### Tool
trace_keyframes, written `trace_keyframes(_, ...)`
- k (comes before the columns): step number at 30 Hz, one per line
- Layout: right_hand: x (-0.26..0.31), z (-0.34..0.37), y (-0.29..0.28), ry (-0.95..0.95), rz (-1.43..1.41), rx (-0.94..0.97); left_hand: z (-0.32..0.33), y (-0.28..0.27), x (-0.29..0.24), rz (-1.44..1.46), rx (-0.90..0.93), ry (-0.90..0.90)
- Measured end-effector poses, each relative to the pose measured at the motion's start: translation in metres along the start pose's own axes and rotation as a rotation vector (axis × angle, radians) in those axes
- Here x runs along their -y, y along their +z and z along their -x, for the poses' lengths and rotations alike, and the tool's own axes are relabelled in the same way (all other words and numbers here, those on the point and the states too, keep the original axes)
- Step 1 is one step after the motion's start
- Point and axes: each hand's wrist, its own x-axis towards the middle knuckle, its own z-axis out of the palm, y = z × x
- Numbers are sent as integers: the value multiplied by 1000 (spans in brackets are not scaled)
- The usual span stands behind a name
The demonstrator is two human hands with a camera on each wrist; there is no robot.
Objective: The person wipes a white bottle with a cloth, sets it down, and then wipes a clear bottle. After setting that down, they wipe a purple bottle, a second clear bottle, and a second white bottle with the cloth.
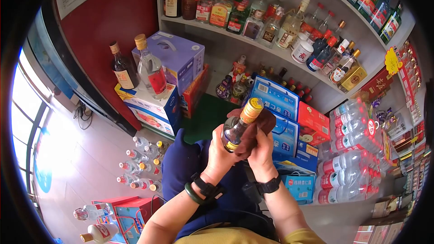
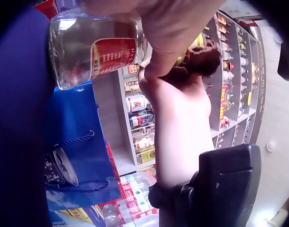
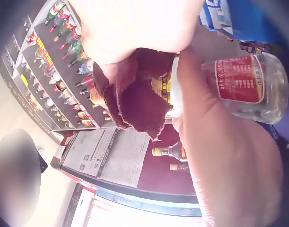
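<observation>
A clear glass liquor bottle (image 1: 232,131) with a gold cap and a red label (image 3: 240,79) is held in front of the lap, its cap end pointing up and away in the head view. My left hand (image 1: 218,148) grips the bottle around its body. A dark brown cloth (image 1: 251,141) is wrapped against the bottle's side and neck, and my right hand (image 1: 262,151) holds it there with bent fingers. In the left wrist view, the base of the bottle (image 2: 71,52) sticks out past my left hand. The cloth (image 3: 140,101) hides part of the neck in the right wrist view.
Two bottles (image 1: 151,70) stand on a carton at the left, by a purple box (image 1: 181,56). Several small bottles (image 1: 142,162) stand on the floor. Shelves of bottles (image 1: 271,29) line the back. Blue cartons (image 1: 275,101) and shrink-wrapped water bottles (image 1: 348,176) are stacked at the right.
</observation>
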Motion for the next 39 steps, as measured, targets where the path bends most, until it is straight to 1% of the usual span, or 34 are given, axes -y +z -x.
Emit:
trace_keyframes(2, 5, -9, -4, 99, -25, 133, 0, 0, -5, -13, -3, -47)
trace_keyframes(3, 13, -9, 6, 79, -12, 97, 1, -1, -5, -6, 6, -54)
trace_keyframes(4, 12, -14, 1, 81, -13, 97, 1, -2, -6, -7, 6, -55)
trace_keyframes(5, 10, -23, -10, 139, 13, 175, 1, -3, -6, -19, 28, -45)
trace_keyframes(6, 14, -31, -9, 196, 40, 254, 1, -4, -7, -30, 51, -35)
trace_keyframes(7, 23, -39, -6, 120, 172, 376, 2, -6, -8, -31, 51, -34)
trace_keyframes(8, 30, -41, -2, 119, 173, 377, 2, -8, -11, -17, 89, -30)
trace_keyframes(9, 37, -42, 0, 323, 68, 298, 3, -10, -13, -2, 126, -26)
trace_keyframes(10, 44, -44, -1, 527, -39, 214, 3, -11, -17, 0, 125, -24)
trace_keyframes(11, 46, -52, -10, 567, 203, 378, 3, -13, -21, 0, 190, -39)
trace_keyframes(12, 83, -52, 21, 723, 592, 244, 3, -15, -26, 0, 254, -52)
trace_keyframes(13, 78, -59, 19, 687, 487, 504, 4, -17, -29, -84, 341, -79)
trace_keyframes(14, 72, -63, 20, 644, 376, 759, -14, -29, -54, -85, 718, -380)
trace_keyframes(15, 71, -63, 22, 575, 393, 940, -9, -23, -43, -63, 575, -3)
trace_keyframes(16, 75, -65, 24, 793, 378, 953, -3, -18, -31, -40, 419, 366)
trace_keyframes(17, 84, -67, 36, 841, 482, 1077, 2, -24, -36, 121, 511, 164)
trace_keyframes(18, 89, -69, 44, 887, 585, 1200, 2, -18, -30, 94, 449, 309)
trace_keyframes(19, 80, -71, 42, 659, 702, 1405, -2, -20, -30, 228, 587, 221)
trace_keyframes(20, 72, -75, 44, 489, 822, 1599, -9, -24, -39, 362, 724, 130)
trace_keyframes(21, 69, -75, 45, 467, 869, 1665, -10, -23, -43, 494, 802, 95)
trace_keyframes(22, 68, -75, 47, 443, 915, 1730, -8, -23, -38, 491, 802, 93)
trace_keyframes(24, 66, -74, 45, 463, 898, 1728, 2, -22, -10, 424, 803, 132)
trace_keyframes(25, 65, -74, 44, 486, 889, 1727, 9, -23, 10, 240, 733, 185)
trace_keyframes(26, 67, -73, 40, 487, 891, 1726, 6, -22, 4, 242, 732, 186)
trace_keyframes(28, 74, -72, 29, 829, 734, 1343, 0, -18, -10, 140, 652, 135)
trace_keyframes(29, 79, -69, 27, 831, 725, 1251, 2, -19, -19, 23, 541, 269)
trace_keyframes(30, 84, -64, 26, 828, 728, 1250, 0, -22, -27, 23, 541, 272)
trace_keyframes(32, 88, -47, 22, 925, 503, 851, -1, -29, -37, -64, 511, 279)
trace_keyframes(33, 79, -40, 11, 788, 446, 768, 3, -24, -26, 27, 539, 197)
trace_keyframes(34, 71, -34, 3, 785, 447, 764, 6, -23, -18, 28, 544, 199)
trace_keyframes(36, 54, -23, -13, 414, 545, 566, 9, -26, -13, -101, 616, 28)
trace_keyframes(37, 43, -20, -33, 481, 358, 462, 9, -26, -14, -116, 545, 40)
trace_keyframes(38, 44, -8, -28, 478, 359, 465, 10, -25, -12, -117, 543, 44)
trace_keyframes(39, 46, 6, -17, 383, 258, 308, 12, -24, -9, -131, 522, -16)
